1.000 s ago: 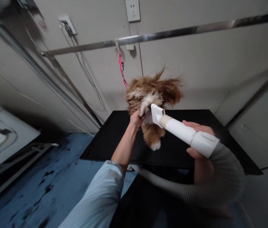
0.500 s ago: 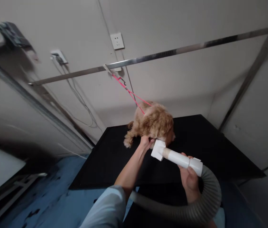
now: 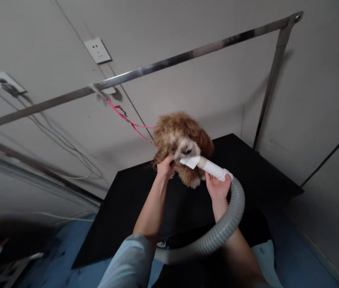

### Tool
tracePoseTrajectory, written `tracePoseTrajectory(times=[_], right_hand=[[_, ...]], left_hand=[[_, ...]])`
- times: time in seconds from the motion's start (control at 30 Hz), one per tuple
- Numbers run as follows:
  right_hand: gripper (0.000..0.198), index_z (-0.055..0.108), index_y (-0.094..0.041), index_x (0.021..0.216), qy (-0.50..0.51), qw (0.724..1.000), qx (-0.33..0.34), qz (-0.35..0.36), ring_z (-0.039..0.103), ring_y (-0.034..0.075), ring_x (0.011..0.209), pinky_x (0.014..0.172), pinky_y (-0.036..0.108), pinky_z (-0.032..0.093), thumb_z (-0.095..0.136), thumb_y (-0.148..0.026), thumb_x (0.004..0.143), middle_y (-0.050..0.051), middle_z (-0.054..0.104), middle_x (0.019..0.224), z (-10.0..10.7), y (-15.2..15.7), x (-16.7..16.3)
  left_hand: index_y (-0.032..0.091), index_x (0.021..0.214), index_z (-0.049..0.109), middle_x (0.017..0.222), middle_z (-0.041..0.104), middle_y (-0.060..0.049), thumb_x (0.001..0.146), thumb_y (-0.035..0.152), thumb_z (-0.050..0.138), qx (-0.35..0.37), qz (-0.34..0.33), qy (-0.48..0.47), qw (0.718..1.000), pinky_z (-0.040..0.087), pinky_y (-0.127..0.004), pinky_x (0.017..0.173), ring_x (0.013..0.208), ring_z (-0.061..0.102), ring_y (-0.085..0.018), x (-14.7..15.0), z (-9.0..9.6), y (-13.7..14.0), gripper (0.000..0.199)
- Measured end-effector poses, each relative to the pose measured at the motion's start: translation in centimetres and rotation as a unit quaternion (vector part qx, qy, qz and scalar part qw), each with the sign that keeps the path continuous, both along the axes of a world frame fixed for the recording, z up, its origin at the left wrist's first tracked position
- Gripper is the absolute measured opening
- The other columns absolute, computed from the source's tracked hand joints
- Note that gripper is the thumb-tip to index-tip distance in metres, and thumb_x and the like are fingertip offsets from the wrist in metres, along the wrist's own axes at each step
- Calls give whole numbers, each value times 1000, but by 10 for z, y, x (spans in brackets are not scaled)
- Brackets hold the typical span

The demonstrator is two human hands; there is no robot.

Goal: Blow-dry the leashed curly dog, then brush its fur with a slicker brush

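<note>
A brown dog (image 3: 175,126) with a white muzzle is on a black table (image 3: 127,204). The left hand (image 3: 165,167) holds it at the side of its face. The right hand (image 3: 218,187) grips a white nozzle (image 3: 213,168), its flat tip at the muzzle; contact cannot be confirmed. A grey ribbed hose (image 3: 227,224) curves down from the nozzle's rear. A pink leash (image 3: 131,124) runs from the metal bar (image 3: 157,67) to the dog.

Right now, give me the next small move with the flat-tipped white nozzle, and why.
Perhaps ease the nozzle slightly back from the curly brown-and-white dog: the right hand holds it close to the dog's face, with the left hand against the fur.
</note>
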State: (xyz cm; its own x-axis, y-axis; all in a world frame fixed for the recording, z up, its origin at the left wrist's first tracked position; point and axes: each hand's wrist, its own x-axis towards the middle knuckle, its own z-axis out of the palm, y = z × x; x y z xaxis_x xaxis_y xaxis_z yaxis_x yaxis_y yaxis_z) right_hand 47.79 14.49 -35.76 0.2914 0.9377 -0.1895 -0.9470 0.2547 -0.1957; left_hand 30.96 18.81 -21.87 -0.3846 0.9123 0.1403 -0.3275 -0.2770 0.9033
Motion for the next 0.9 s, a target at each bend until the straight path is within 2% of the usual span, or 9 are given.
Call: tracePoseTrajectory(times=[0.13, 0.2, 0.33, 0.43, 0.53, 0.67, 0.77, 0.9], right_hand=[[38, 60, -28, 108, -10, 998, 63, 4, 71, 21, 114, 107, 44, 60, 71, -47, 76, 0, 75, 108, 42, 15, -10], [34, 61, -29, 106, -9, 997, 76, -4, 71, 19, 112, 108, 43, 60, 71, -42, 76, -2, 75, 107, 63, 22, -16], [26, 64, -31, 103, -6, 997, 78, -16, 73, 18, 110, 109, 46, 59, 69, -34, 77, -4, 77, 108, 94, 39, -34], [24, 66, -30, 102, -17, 996, 88, -12, 72, 20, 113, 111, 50, 57, 68, -36, 79, -3, 77, 110, 105, 46, -53], [35, 67, -29, 112, -58, 994, 79, -42, 68, 23, 125, 117, 57, 52, 70, -34, 77, 0, 75, 123, 96, 38, -73], [47, 66, -29, 122, -69, 991, 24, -113, 61, 26, 139, 124, 62, 44, 75, -32, 77, 1, 70, 138, 55, 18, -74], [41, 66, -27, 119, -11, 992, -42, -122, 65, 22, 134, 122, 53, 51, 75, -33, 80, 0, 73, 131, 25, 26, -49], [24, 67, -23, 107, 81, 989, -111, -56, 72, 19, 117, 106, 39, 64, 66, -38, 88, 3, 76, 111, -5, 61, -10]], left_hand=[[19, 52, 45, 47, 43, 6, 54, 14, 67, -15, 60, -20, 998, 25, -18, 37, 40, 39, -6, -21, 37, 30, 22], [18, 55, 48, 49, 45, 6, 55, 12, 66, -23, 92, -23, 995, 24, -18, 37, 40, 39, -5, -31, 48, 42, 19], [16, 70, 60, 57, 56, 4, 55, 11, 66, -24, 108, -22, 994, 22, -18, 38, 43, 44, -7, -52, 55, 53, 16], [17, 76, 60, 60, 58, 5, 54, 10, 65, 11, 106, -21, 994, 22, -19, 38, 45, 45, -8, -64, 57, 59, 23], [18, 70, 56, 56, 53, 6, 55, 9, 64, 12, 116, 0, 993, 22, -20, 40, 43, 41, -8, -65, 61, 70, 20], [19, 62, 50, 53, 48, 5, 59, 9, 64, -4, 92, 64, 994, 22, -20, 42, 45, 40, -7, -46, 59, 91, 17], [19, 62, 50, 54, 48, 5, 61, 9, 65, -17, 55, 94, 994, 22, -19, 43, 46, 39, -7, -25, 47, 99, 18], [19, 62, 51, 55, 49, 4, 61, 9, 67, -63, 22, 106, 992, 25, -20, 43, 46, 41, -8, 3, 27, 92, 19]])
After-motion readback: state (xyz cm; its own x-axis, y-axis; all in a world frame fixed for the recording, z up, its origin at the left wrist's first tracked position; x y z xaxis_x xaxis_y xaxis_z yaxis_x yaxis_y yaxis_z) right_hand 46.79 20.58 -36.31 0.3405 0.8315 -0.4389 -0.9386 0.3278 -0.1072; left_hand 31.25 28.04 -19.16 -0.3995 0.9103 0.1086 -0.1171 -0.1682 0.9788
